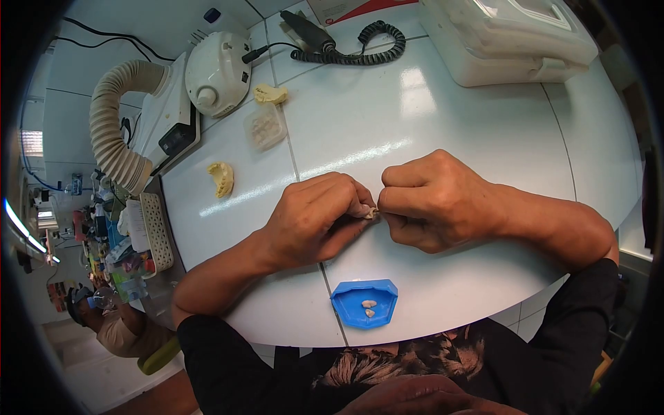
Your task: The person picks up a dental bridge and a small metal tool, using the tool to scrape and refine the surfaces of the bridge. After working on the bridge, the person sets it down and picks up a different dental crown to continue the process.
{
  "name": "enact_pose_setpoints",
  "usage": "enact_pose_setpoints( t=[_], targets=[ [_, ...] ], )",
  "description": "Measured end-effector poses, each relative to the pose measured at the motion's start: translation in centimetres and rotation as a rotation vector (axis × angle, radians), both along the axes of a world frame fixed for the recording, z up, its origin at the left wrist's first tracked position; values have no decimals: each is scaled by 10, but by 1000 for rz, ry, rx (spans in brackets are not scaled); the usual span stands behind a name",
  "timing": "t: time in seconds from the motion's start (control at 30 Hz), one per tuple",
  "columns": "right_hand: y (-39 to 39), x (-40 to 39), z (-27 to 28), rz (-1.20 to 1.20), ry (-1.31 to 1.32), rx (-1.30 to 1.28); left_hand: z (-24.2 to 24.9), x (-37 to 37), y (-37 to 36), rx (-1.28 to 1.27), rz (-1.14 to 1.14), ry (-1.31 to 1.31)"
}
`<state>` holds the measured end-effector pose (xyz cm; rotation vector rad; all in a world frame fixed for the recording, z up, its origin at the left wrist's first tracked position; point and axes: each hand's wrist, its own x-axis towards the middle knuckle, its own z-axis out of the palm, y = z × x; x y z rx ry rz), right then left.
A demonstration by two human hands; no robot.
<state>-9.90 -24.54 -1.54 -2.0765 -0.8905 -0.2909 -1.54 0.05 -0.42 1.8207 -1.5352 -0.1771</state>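
Note:
Over the middle of the white table, my left hand [308,218] pinches a small tooth-coloured piece [371,214] between thumb and fingertips. Facing it is my right hand [439,204], closed, with its fingertips right at that piece. Whatever the right fingers grip is mostly hidden by them. Nearer to me sits a blue angular tray [348,302], with two small whitish, tooth-like pieces [369,304] lying in it.
Left of my hands are a yellow dental cast [221,179], another cast [270,94] and a clear box [265,127]. Behind stand a white control unit [218,75], ribbed hose [111,111], corded handpiece [308,31] and plastic case [512,45]. A person [124,328] sits far left.

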Motion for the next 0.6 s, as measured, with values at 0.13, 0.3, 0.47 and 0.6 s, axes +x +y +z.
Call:
enact_pose_setpoints(
  t=[0.13,0.3,0.47,0.6],
  targets=[
    [3,1,-2,-29,-22,29,0,0,0,1,4,19],
    [0,-1,2,-40,-30,-46,-2,1,0,-14,-17,10],
    [2,0,1,-91,-35,-17,-1,1,1,7,14,55],
    [4,1,2,-107,-27,17,-1,0,4,64,87,207]
  ],
)
